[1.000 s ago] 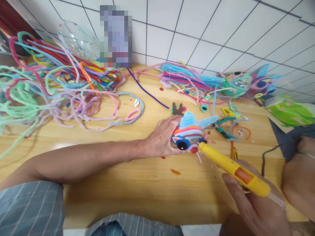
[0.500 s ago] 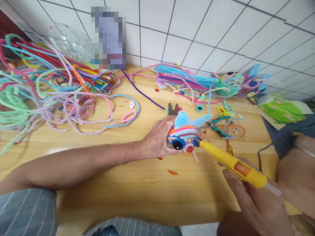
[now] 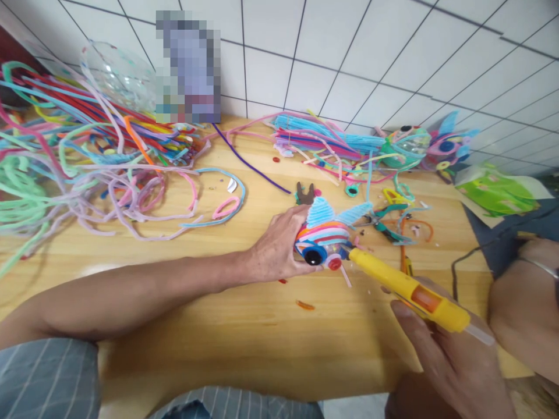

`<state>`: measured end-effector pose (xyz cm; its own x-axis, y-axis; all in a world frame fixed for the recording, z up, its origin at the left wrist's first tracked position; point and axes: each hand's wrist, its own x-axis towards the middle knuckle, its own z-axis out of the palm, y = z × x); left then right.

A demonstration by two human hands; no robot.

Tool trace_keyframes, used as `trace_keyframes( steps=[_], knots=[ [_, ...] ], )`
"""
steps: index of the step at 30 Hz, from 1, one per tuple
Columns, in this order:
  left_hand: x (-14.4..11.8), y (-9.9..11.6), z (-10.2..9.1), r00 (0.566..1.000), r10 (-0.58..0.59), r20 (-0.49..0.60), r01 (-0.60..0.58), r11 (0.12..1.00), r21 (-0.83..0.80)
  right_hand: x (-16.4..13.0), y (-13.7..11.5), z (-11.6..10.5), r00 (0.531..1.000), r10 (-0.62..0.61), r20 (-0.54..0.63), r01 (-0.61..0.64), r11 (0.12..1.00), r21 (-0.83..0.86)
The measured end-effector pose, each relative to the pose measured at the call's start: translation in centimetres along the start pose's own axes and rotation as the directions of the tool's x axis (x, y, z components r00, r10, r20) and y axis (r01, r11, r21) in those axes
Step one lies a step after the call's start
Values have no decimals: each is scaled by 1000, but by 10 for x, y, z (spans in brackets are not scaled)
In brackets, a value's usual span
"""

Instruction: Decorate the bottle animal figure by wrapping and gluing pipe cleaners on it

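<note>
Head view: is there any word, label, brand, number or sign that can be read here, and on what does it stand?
No text can be read.
Green packet at the right edge: printed patches, too blurred to read.
Yellow glue gun in the right hand: orange panel, no lettering visible.
Pixelated object by the wall: unreadable.
Striped craft figure in the left hand: no writing.

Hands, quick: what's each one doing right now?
Left hand: closed around the striped pipe-cleaner fish, steadying it on the table.
Right hand: closed on the yellow glue gun, nozzle at the fish.
</note>
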<state>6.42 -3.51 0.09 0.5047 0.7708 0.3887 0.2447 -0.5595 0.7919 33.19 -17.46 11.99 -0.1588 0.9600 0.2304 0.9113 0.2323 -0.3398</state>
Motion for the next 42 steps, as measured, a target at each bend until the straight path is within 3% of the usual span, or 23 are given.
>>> trace_keyframes(
  steps=[3,9,15,21,27,34,42],
  knots=[
    [-1,0,0,1000,-3,9,3,1000,-2,-1,5,0,998,-55,-16,54,998,-43],
    [-2,-3,1,1000,17,0,-17,1000,8,0,2,-3,1000,-8,-3,8,999,-34],
    [-2,-4,2,999,37,-11,-37,999,26,-1,6,2,996,-82,-38,79,994,-82],
    [-3,-4,1,1000,31,-5,-31,999,17,-2,4,-1,1000,1,-10,-1,998,-65],
    [-5,-7,3,1000,23,-4,-22,999,24,2,4,2,998,-54,-14,53,997,-63],
    [-4,-5,2,999,52,-10,-52,998,27,-4,4,-1,1000,18,-7,-18,999,-44],
    [-4,-4,1,1000,18,2,-18,999,27,-4,7,-1,1000,3,-19,-4,999,-52]
  ],
)
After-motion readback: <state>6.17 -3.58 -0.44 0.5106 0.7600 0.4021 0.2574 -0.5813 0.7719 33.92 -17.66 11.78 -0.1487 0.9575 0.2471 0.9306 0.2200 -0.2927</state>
